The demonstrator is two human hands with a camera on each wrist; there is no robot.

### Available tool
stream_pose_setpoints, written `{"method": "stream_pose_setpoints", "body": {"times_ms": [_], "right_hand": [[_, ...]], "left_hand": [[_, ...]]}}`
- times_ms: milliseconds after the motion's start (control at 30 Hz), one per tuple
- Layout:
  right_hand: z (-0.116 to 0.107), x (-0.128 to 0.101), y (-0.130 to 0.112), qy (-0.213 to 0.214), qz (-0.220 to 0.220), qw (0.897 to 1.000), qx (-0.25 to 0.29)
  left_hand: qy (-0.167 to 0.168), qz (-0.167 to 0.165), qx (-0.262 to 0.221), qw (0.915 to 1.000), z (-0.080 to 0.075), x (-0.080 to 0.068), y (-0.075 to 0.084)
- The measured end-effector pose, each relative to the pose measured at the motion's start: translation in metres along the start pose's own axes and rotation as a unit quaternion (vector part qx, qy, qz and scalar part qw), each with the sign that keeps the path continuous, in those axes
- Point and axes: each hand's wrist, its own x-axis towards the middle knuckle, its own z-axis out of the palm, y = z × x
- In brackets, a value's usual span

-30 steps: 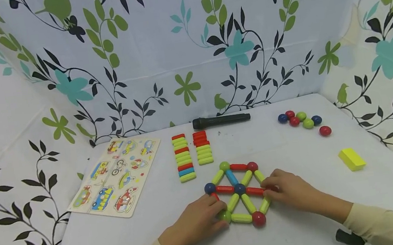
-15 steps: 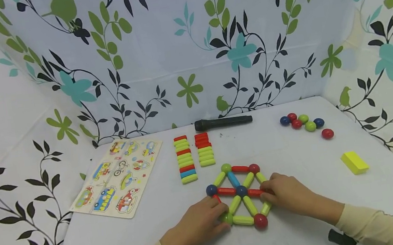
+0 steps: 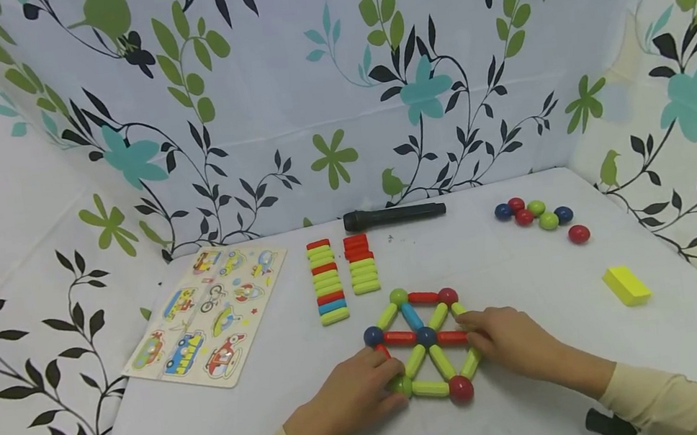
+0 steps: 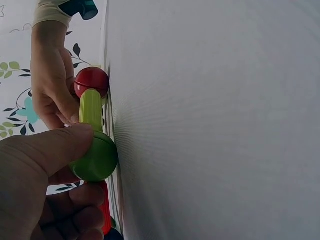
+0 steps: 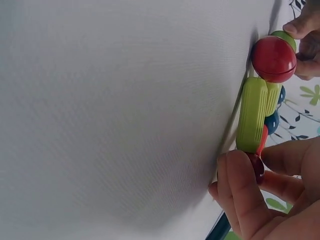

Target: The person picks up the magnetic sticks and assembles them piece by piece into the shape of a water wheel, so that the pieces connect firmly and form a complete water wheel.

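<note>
R hand [image 3: 512, 342] slid inward; pinches red ball [image 5: 256, 167]; L hand [image 3: 352, 396] pinches green ball [image 4: 95, 157]

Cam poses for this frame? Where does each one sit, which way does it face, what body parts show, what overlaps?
Head: above, facing forward and down at the table; both hands and sleeves show around the stick-and-ball wheel.
Left wrist: low at table level; left hand grips the green ball.
Right wrist: low at table level; right hand grips a dark red ball.
Shared: the red ball.
</note>
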Motion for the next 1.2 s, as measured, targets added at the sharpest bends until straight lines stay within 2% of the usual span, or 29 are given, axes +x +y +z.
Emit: {"method": "stream_pose_setpoints", "body": {"times_ms": [200,300,433,567,700,933,1200], "right_hand": [[-0.004,-0.001,0.007,-0.015,0.016,0.998,0.054],[-0.007,-0.002,0.01,-0.016,0.009,0.998,0.052],[-0.008,-0.007,0.012,0.006,-0.012,1.0,-0.025],[-0.009,-0.014,0.011,0.024,-0.072,0.99,-0.117],[-0.009,-0.016,0.01,0.01,-0.129,0.983,-0.133],[-0.003,-0.012,0.018,-0.004,-0.135,0.986,-0.097],[-0.008,-0.011,0.027,-0.032,-0.135,0.989,-0.044]], "left_hand": [[0.006,0.0,0.001,1.0,0.001,-0.001,-0.001],[0.011,0.003,0.005,0.9999,0.002,-0.001,-0.001],[0.015,0.005,0.01,0.9998,0.002,-0.001,-0.001],[0.015,0.007,0.011,0.9998,0.002,-0.001,-0.001],[0.012,0.004,0.005,0.9999,0.001,-0.001,0.0],[0.008,0.005,0.004,0.9999,0.001,0.0,-0.001],[0.012,0.006,0.005,0.9999,0.0,-0.001,-0.001]]}}
